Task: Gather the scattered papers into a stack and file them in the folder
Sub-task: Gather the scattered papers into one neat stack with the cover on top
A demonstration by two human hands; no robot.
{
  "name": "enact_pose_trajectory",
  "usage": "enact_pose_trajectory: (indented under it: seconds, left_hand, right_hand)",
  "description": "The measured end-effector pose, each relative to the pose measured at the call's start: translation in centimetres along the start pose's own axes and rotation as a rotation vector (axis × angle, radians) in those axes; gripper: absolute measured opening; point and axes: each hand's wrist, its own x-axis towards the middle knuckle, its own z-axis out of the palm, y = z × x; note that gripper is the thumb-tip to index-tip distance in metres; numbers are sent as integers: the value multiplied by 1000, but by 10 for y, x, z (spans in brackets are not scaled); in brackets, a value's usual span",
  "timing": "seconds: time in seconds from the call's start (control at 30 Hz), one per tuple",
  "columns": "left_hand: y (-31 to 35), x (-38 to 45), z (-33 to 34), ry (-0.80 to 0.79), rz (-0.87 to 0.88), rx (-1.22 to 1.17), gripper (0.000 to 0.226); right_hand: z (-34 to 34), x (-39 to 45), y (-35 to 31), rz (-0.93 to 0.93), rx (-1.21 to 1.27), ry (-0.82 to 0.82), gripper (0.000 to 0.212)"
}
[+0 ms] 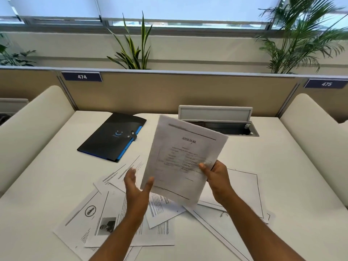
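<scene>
My right hand point(216, 178) grips a printed sheet of paper point(180, 157) by its right edge and holds it tilted above the desk. My left hand point(136, 187) is open beside the sheet's lower left corner, its thumb touching or nearly touching that corner. Several more printed papers point(116, 223) lie scattered and overlapping on the white desk below my hands, others point(243, 187) to the right. A black folder point(105, 142) with blue edging and a snap strap lies shut at the back left of the desk.
An open cable hatch point(222, 127) with a raised lid sits in the desk at the back right. A beige partition point(169, 91) with number plates closes the far edge. Cream padded side walls point(33, 125) flank the desk on both sides.
</scene>
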Motion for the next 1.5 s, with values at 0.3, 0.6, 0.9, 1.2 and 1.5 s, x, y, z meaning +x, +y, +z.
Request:
enact_pose_trajectory:
  seconds: [0.3, 0.6, 0.9, 1.2, 1.5]
  left_hand:
    - [47, 10, 4, -114, 324, 52, 35]
    - [13, -14, 16, -118, 285, 67, 19]
    - [-3, 2, 20, -146, 249, 252, 24]
    - [-8, 7, 20, -179, 133, 336, 32]
    - [-29, -2, 7, -126, 92, 355, 22]
  right_hand:
    - [27, -17, -9, -267, -244, -69, 28]
    - [15, -21, -19, -785, -732, 109, 85]
    - [18, -12, -25, -831, -926, 132, 73]
    - [9, -8, 20, -7, -633, -34, 19]
    - [13, -26, 38, 45, -418, -98, 27]
